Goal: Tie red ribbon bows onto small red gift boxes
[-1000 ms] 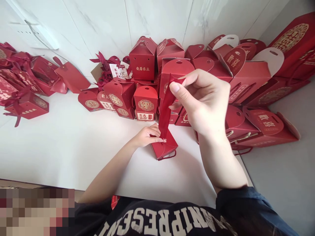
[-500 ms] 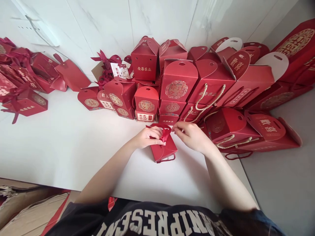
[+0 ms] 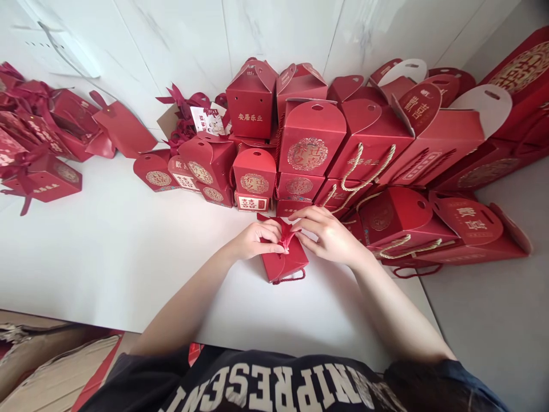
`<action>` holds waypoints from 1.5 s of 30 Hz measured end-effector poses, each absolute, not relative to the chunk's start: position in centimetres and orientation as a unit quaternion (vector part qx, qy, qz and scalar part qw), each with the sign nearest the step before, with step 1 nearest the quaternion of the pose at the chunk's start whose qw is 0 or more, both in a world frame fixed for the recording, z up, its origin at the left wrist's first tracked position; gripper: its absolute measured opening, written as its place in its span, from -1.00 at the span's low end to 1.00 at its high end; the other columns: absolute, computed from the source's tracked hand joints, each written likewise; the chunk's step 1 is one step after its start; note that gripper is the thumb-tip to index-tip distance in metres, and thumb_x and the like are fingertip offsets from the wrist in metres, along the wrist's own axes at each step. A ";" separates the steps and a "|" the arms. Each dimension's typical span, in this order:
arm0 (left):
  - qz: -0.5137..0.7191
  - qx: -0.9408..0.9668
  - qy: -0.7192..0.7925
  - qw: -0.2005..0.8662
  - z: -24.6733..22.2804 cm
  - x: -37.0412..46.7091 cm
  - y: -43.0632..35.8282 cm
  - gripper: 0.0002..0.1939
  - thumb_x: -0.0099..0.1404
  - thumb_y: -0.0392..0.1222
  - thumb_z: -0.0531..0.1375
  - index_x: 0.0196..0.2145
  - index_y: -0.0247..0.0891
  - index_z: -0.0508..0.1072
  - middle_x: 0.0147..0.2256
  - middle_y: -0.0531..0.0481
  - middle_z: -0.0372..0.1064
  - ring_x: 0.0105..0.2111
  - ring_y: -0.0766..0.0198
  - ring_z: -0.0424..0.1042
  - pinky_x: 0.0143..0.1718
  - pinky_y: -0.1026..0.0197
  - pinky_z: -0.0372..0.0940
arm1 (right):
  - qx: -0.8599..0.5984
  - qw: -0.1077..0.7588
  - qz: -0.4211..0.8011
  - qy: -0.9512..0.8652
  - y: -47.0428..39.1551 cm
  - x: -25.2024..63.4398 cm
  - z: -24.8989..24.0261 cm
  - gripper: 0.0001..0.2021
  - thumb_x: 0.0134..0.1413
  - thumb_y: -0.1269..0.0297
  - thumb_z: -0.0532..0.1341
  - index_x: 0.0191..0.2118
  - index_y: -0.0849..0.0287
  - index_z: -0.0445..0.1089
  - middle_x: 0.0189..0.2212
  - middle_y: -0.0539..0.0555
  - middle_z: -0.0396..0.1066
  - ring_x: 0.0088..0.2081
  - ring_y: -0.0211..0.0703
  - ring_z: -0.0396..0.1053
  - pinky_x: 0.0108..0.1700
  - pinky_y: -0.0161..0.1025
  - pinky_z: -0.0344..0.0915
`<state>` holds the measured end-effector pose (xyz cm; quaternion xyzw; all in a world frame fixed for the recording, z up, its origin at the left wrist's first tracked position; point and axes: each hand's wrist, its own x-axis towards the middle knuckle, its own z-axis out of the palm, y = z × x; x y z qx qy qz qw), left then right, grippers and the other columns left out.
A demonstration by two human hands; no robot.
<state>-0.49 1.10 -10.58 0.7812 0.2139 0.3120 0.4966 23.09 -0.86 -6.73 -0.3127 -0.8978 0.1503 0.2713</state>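
A small red gift box (image 3: 281, 266) sits on the white table in front of me, with a dark red cord loop at its near right edge. On its top a red ribbon (image 3: 286, 236) is gathered into folds. My left hand (image 3: 263, 239) is closed on the ribbon from the left, thumb and fingers pinching it low down, close to the lid. From the right, my right hand (image 3: 323, 233) pinches a part of the same ribbon between thumb and fingers. The fingers partly cover the ribbon's loops.
Stacked red gift boxes (image 3: 315, 137) stand along the wall behind, reaching to the right corner. More boxes tied with ribbon (image 3: 47, 177) lie at the far left. A pile of dark red ribbons (image 3: 182, 131) is beside the stacks. Cardboard (image 3: 64, 366) shows below the table's front edge.
My right hand has moved left to the ribbon and its fingers have taken hold of it. My left hand has kept its grip, and the box is in nearly the same place.
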 end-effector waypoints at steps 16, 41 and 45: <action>0.288 0.781 0.215 0.511 -10.1 -0.5 1.0 -0.77 0.25 -0.05 0.29 -0.43 -0.24 0.64 -0.46 -0.10 0.46 -0.28 0.19 0.34 -0.07 0.10 0.27 | -0.265 0.360 0.677 -0.585 -2.0 24.5 -5.4 -0.87 0.15 0.28 0.31 -0.30 0.19 0.36 -0.54 -0.09 0.31 -0.56 -0.40 0.25 -0.53 -0.43 0.21; 0.204 0.845 0.344 0.354 -6.8 0.7 -1.7 -0.81 0.34 -0.13 0.11 -0.26 -0.25 0.48 -0.24 -0.07 0.49 -0.16 0.10 0.43 -0.18 0.14 0.31 | -0.195 0.352 0.638 -0.656 -0.1 15.3 -0.6 -0.83 0.21 0.24 0.23 -0.14 0.19 0.44 -0.35 0.01 0.52 -0.30 -0.26 0.52 -0.23 -0.30 0.47; 0.199 0.828 0.326 0.410 -6.6 0.7 -1.4 -0.70 0.42 -0.18 0.00 -0.34 -0.26 0.49 -0.25 -0.05 0.47 -0.16 0.16 0.40 -0.05 0.15 0.27 | -0.217 0.320 0.490 -0.781 0.1 17.1 -0.4 -0.70 0.35 0.30 0.05 0.14 0.07 0.27 -0.07 0.04 0.48 -0.12 -0.24 0.46 -0.01 -0.19 0.39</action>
